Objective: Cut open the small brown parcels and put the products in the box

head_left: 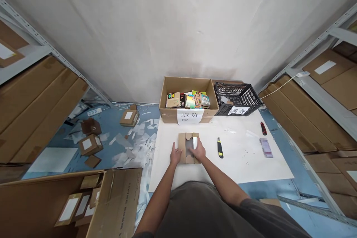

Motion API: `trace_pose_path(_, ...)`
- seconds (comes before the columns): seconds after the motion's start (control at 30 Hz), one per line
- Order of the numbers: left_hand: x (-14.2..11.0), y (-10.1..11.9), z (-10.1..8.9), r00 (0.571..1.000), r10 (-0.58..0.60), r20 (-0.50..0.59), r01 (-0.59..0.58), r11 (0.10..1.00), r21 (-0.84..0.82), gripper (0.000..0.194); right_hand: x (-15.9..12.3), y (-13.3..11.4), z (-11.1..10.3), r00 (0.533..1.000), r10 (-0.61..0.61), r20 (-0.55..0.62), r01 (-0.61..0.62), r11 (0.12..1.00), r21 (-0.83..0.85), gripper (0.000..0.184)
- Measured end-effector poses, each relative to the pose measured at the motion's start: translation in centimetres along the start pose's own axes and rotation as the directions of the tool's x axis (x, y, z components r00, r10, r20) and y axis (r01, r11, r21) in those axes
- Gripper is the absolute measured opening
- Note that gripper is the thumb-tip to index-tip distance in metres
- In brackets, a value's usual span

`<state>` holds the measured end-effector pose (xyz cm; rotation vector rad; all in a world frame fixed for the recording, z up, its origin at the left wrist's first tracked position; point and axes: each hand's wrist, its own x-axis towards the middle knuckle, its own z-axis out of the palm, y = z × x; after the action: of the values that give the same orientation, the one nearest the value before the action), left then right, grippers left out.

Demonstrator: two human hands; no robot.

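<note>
A small brown cardboard box (182, 140) lies on the white tabletop with its flaps standing apart. Its inside looks grey and shadowed, and I cannot make out what it contains. My left hand (175, 155) grips the box's left side, thumb against the edge and index finger pointing away from me. On the right side, my right hand (199, 151) holds the wall and flap, its thumb reaching over into the opening. A white patch shows on the flap beside the right fingers. To the right of the box lies a black and yellow utility knife (220, 148).
Behind stand a large carton (167, 116) of small colourful boxes and a black plastic crate (252, 100). A red cutter (263, 128) lies at the right. Paper scraps (134, 148) litter the floor at left, near a big open carton (119, 200) of parcels. Shelves flank both sides.
</note>
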<state>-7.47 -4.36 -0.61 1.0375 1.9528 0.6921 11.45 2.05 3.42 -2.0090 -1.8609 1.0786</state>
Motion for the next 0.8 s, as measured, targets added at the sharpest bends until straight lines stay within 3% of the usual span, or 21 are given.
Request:
trace_pose_path(0.1,0.2,0.6,-0.9,0.985,0.167,-0.051,-0.158,0.975,0.157,0.084,-0.8,1.2,-0.5,0.999,-0.024,0.029,0.019,0.988,0.152,0.093)
trace_pose_path(0.2,-0.4,2.2,-1.3,0.898,0.41,0.156,-0.439,0.849,0.294,0.056,-0.9,3.0,-2.4,0.995,-0.02,0.103,-0.026,0.903,0.429,0.073)
trace_pose_path(0.27,-0.9,3.5,-0.8,0.842,0.465,0.274,-0.537,0.771,0.343,0.044,-0.8,4.2,-3.7,0.987,-0.02,0.16,-0.072,0.832,0.55,0.064)
trace_pose_path(0.33,-1.2,4.9,0.3,0.841,0.463,0.28,-0.541,0.724,0.427,0.038,-0.7,5.1,-4.6,0.978,-0.013,0.206,-0.122,0.769,0.628,0.06)
trace_pose_path(0.43,-1.5,6.2,1.8,0.884,0.39,0.257,-0.465,0.692,0.552,0.042,-0.6,6.1,-4.5,0.961,0.009,0.275,-0.221,0.618,0.754,0.056)
trace_pose_path(0.57,-1.5,5.8,1.6,0.91,0.33,0.252,-0.416,0.719,0.557,0.027,-0.7,7.4,-3.1,0.945,0.049,0.323,-0.314,0.41,0.856,0.049)
trace_pose_path(0.8,-1.5,5.7,-1.0,0.905,0.314,0.286,-0.421,0.755,0.502,0.014,-0.5,8.4,-1.4,0.895,0.1,0.434,-0.435,0.407,0.803,0.043)
